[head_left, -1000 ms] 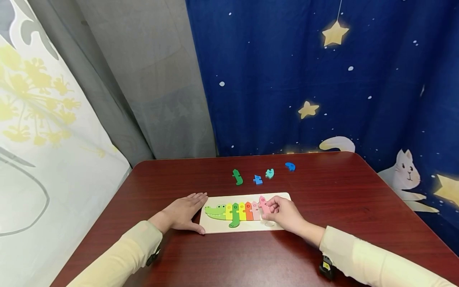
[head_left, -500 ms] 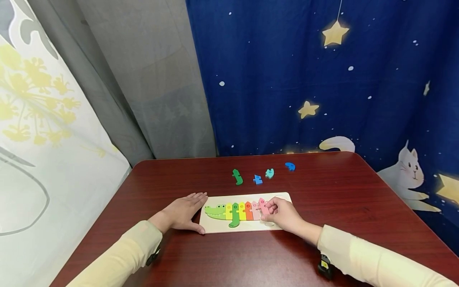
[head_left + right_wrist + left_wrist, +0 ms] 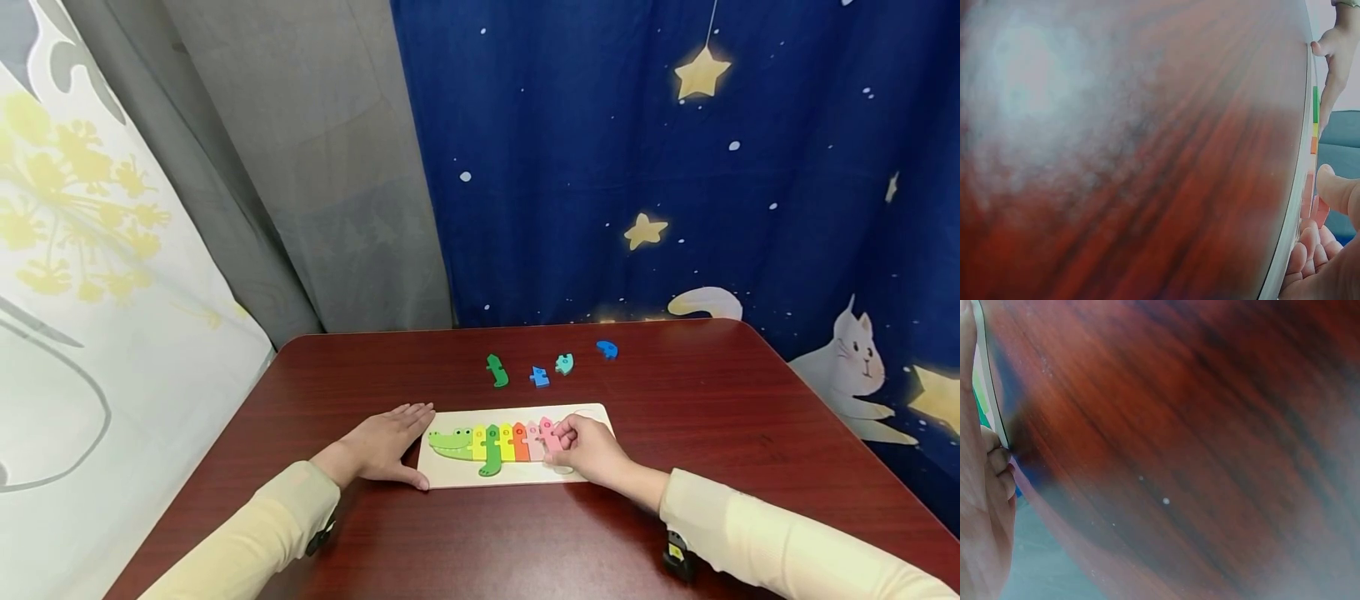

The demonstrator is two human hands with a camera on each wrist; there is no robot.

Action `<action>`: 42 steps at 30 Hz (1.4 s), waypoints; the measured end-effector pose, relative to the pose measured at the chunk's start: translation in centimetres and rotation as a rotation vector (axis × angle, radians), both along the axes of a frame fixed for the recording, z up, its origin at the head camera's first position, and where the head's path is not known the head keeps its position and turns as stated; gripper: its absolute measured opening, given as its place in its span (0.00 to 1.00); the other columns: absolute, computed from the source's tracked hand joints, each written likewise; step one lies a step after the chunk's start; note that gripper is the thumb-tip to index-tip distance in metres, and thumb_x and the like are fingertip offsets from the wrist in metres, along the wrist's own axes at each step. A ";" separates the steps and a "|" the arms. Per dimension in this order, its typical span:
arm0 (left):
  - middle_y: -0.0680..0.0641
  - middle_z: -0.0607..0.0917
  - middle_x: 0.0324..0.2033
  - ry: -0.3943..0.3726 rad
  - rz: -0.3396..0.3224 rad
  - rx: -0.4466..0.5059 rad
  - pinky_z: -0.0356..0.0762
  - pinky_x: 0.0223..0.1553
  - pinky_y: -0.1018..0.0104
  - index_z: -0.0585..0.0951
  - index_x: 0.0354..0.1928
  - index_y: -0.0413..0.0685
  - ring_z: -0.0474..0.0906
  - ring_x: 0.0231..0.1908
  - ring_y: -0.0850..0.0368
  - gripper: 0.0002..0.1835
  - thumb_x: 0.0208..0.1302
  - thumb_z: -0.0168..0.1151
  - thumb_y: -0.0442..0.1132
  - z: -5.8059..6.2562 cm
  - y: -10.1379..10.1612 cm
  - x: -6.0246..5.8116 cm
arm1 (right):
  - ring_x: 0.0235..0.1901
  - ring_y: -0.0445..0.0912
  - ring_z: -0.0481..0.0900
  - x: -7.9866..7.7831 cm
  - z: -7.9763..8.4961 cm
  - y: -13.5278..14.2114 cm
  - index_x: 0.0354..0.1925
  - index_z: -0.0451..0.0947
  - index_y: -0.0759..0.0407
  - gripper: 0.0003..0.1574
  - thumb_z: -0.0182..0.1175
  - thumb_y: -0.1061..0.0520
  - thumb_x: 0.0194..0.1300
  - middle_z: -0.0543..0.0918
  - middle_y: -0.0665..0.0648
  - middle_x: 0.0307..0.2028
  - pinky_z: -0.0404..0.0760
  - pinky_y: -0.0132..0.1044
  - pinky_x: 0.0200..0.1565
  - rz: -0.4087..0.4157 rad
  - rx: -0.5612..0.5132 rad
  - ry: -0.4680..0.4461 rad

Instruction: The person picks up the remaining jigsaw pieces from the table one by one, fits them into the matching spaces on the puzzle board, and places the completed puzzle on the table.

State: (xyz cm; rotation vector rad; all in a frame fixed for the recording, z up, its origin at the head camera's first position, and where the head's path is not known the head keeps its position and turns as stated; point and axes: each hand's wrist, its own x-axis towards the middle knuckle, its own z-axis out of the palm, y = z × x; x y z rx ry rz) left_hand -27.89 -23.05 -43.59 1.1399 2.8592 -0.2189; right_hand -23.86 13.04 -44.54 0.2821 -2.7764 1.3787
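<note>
A pale wooden puzzle board [image 3: 457,479] lies on the table, with a crocodile's green head [image 3: 450,443] and several coloured body pieces in its recess. My right hand [image 3: 592,448] pinches a darker pink puzzle piece [image 3: 549,433] between thumb and fingers, beside the light pink piece [image 3: 534,442]. Part of that held piece is hidden by the fingers; in the right wrist view its pink edge [image 3: 1319,211] shows by the thumb. My left hand [image 3: 386,444] rests at the board's left end, fingers straight, thumb along the near corner.
Beyond the board lie loose pieces: a dark green leg piece [image 3: 497,371], a blue piece [image 3: 539,377], a teal piece [image 3: 564,363] and a darker blue curved piece [image 3: 607,349]. The brown table [image 3: 360,550] ends at curtains behind.
The right hand has lowered the pink piece slightly and shifted it a little left, against the light pink piece. My left hand stays where it was.
</note>
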 end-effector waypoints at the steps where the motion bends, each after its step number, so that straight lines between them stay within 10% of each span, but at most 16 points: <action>1: 0.44 0.55 0.74 -0.002 0.000 0.000 0.49 0.71 0.59 0.55 0.75 0.40 0.50 0.72 0.51 0.66 0.46 0.40 0.86 0.0 0.0 0.0 | 0.25 0.42 0.71 0.0 0.0 0.0 0.30 0.77 0.60 0.19 0.79 0.61 0.44 0.74 0.50 0.22 0.72 0.32 0.27 0.003 0.001 0.002; 42: 0.43 0.55 0.74 -0.006 -0.009 0.005 0.49 0.71 0.59 0.55 0.75 0.40 0.49 0.73 0.50 0.65 0.47 0.41 0.86 0.0 0.0 0.1 | 0.24 0.42 0.70 -0.1 -0.1 -0.3 0.29 0.76 0.60 0.20 0.80 0.60 0.42 0.73 0.50 0.22 0.71 0.32 0.28 0.017 0.023 0.005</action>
